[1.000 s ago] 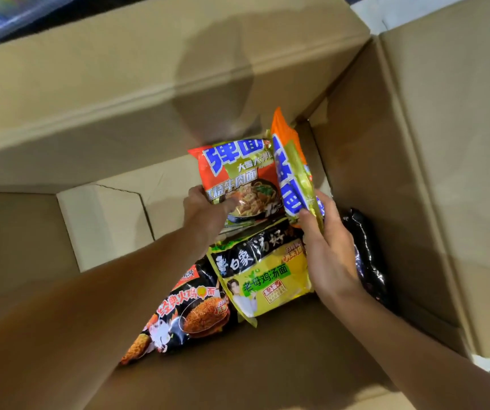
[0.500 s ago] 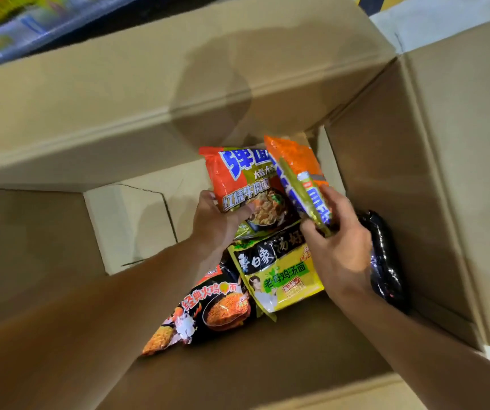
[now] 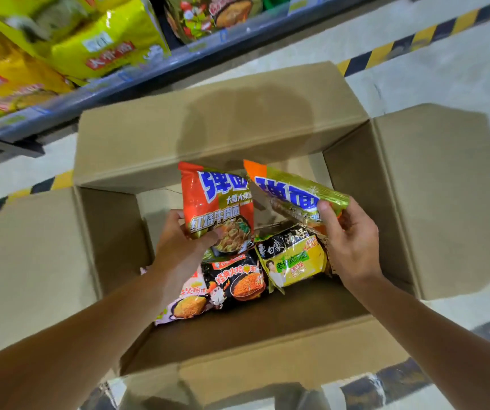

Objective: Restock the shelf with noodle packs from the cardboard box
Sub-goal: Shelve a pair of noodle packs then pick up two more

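Currently holding two noodle packs above the open cardboard box (image 3: 433,184), one per hand.

Left hand (image 3: 183,241): gripping the red noodle pack (image 3: 214,202) at its lower left edge, thumb curled over the front face, fingers behind. Pack standing nearly upright, printed face toward the camera, raised above the packs lying in the box.

Right hand (image 3: 351,241): pinching the orange-and-green noodle pack (image 3: 294,193) at its right end, thumb on top, fingers curled underneath. Pack tilting, upper left corner just beside the red pack's top right corner; contact between the two not determinable.

Remaining in the box, lying on its floor: yellow noodle pack (image 3: 294,255) directly below the raised packs, black noodle pack (image 3: 238,279) just left of it, pink noodle pack (image 3: 184,300) further left, partly hidden by the left forearm.

Box flaps folded outward on all four sides. Shelf (image 3: 96,90) running beyond the far flap, carrying yellow bags (image 3: 105,45), blurred. Floor (image 3: 445,69) marked with yellow-and-black striped tape (image 3: 409,39).
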Available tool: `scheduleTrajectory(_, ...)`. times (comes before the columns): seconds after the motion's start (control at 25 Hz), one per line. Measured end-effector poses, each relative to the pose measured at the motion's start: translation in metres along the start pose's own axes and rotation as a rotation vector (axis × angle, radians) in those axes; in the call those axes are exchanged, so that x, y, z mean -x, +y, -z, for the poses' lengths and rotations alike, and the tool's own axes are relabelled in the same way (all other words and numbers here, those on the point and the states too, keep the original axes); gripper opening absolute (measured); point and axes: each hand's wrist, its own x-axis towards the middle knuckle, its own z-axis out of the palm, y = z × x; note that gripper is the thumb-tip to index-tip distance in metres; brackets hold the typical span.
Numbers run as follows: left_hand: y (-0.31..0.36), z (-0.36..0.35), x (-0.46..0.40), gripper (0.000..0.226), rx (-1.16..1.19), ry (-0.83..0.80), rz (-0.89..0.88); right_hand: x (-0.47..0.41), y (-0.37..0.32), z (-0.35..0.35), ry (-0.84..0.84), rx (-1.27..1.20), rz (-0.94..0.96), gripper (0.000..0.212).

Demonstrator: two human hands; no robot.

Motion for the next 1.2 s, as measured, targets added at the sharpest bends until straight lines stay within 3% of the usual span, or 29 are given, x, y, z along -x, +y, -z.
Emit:
scheduleTrajectory(0.44, 0.11, 0.183, 0.156, 0.051, 0.098, 0.025, -0.212, 0.1, -0.244, 0.007, -0.148, -0.164, -0.083, 0.025)
scheduleTrajectory(0.8, 0.199, 0.326, 0.326, 0.05, 0.168, 0.032, -0.316, 0.238, -0.438, 0.029, -0.086, -0.172, -0.055, 0.03)
scheduleTrajectory(1.2, 0.241, 0.406, 0.501, 0.052, 0.234, 0.133, -0.481, 0.355, -0.552, 0.089, -0.163, -0.184, 0.032, 0.036)
